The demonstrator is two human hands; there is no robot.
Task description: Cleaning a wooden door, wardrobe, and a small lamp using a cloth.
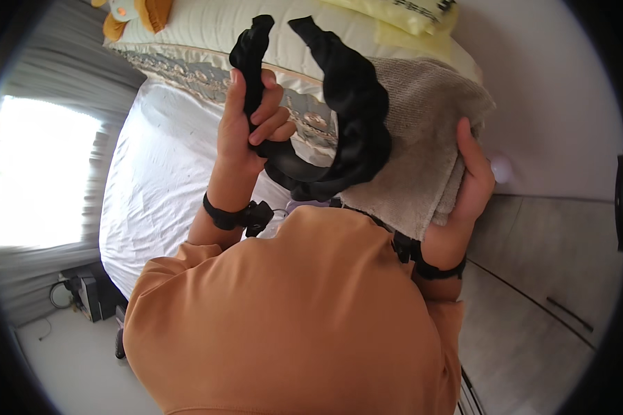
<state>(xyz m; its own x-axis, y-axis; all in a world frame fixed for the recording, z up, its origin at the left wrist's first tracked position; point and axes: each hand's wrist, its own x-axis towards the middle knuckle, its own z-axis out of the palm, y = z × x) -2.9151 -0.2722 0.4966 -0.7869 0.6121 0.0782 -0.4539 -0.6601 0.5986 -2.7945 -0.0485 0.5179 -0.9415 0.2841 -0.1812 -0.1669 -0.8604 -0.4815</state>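
A black padded fabric headband (361,109), scrunched along its curve, is held up in front of me. My left hand (262,116) grips one of its arms between thumb and fingers, its two ends pointing away from me. Behind and to the right of it is a folded taupe plush towel (420,135). My right hand (472,176) clasps the towel's right edge, with the thumb on top and the fingers hidden underneath. The headband overlaps the towel in the view; whether they touch I cannot tell.
Before me is a bed with a white sheet (150,155) and a cream quilted headboard or cushion (197,36). A plush toy (135,15) and a yellow pillow (410,13) lie at its far side. Grey cabinets (540,270) stand right, a curtained window (41,171) left.
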